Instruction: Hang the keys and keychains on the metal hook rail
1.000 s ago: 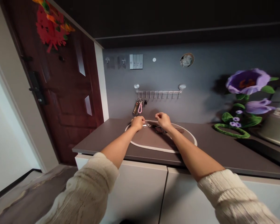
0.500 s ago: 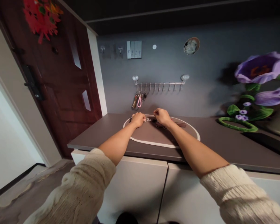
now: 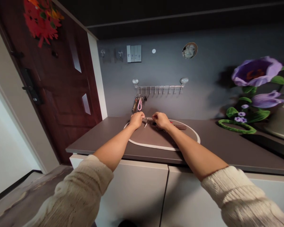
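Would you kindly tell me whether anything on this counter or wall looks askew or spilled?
Nothing stands out: the clear, shiny hook rail looks roughly level, the brown oval mat with a white border lies flat, and silver metal keys hang from the left hand.

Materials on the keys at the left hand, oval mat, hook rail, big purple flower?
Keys: likely metal, shiny; silvery glints.
Oval mat: smooth matte brown, pale rim; maybe leatherette or rubber, weave not discernible.
Hook rail: glossy, bright highlights; clear plastic or polished metal, can't tell which.
Purple flower: probably plush or felt; soft, gloss-free petals.
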The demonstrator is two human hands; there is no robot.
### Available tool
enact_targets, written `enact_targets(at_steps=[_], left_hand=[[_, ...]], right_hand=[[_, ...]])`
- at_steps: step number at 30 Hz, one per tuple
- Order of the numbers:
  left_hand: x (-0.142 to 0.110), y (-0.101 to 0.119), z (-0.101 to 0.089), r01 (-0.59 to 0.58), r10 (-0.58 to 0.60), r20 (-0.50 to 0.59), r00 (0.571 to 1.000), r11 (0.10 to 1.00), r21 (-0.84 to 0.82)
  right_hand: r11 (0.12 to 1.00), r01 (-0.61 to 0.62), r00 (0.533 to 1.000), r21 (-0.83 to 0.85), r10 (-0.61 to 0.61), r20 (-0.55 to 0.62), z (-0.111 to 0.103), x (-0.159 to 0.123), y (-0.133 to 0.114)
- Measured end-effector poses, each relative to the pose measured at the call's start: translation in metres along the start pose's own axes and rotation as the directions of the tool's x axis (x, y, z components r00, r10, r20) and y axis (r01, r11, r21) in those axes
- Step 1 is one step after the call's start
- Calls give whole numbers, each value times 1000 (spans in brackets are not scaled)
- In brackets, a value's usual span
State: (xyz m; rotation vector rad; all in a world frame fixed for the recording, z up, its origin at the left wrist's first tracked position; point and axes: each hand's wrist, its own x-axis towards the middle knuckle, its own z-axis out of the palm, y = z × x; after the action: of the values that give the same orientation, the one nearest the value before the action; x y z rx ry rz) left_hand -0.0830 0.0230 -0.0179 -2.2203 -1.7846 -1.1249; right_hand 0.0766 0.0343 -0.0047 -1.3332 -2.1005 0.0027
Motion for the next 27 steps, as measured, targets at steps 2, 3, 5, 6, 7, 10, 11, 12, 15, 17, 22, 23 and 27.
enact_targets(at_steps=[2,3,5,6,7,10,11,12,15,17,22,23,27], left_hand=[[1,0,-1,27,-29,-23,999,996,-89],[2,0,-2,38,-43,-28,999,990,-136],[3,1,-3,50,-58,-30,998,973,-224],[3,2,-3,53,-63,-31,998,963,-263],[3,3,-4,51,-64,-32,997,953,-297],[3,7,-6,51,-71,-39,997,924,-378],[3,7,-6,53,-76,-41,996,916,-397],[3,8,-7,54,-79,-44,996,910,-412],[4,9,-8,43,-78,-62,995,899,-436],[3,11,-9,36,-75,-69,995,892,-451],[2,14,-12,26,-74,-82,994,880,-474],[2,15,-12,18,-69,-90,994,878,-479],[3,14,-11,-23,-48,-134,990,876,-481]], right_hand=[[1000,4,1000,30,-4,-2,0,0,-1],[999,3,1000,45,-3,-6,0,-1,-1],[997,3,1000,80,-1,-16,0,-1,-3],[995,8,1000,100,-6,-19,0,-1,-4],[992,18,1000,121,-16,-19,0,-1,-5],[983,57,998,175,-55,-15,0,-2,-8],[980,65,998,186,-63,-15,0,-3,-9],[979,68,998,194,-66,-17,0,-3,-9],[976,69,998,208,-64,-30,2,-3,-8],[974,82,996,210,-75,-40,2,-3,-7],[974,101,993,201,-87,-75,1,-2,-7],[973,89,994,215,-71,-86,1,-2,-7],[947,14,993,321,23,-112,-2,-4,-10]])
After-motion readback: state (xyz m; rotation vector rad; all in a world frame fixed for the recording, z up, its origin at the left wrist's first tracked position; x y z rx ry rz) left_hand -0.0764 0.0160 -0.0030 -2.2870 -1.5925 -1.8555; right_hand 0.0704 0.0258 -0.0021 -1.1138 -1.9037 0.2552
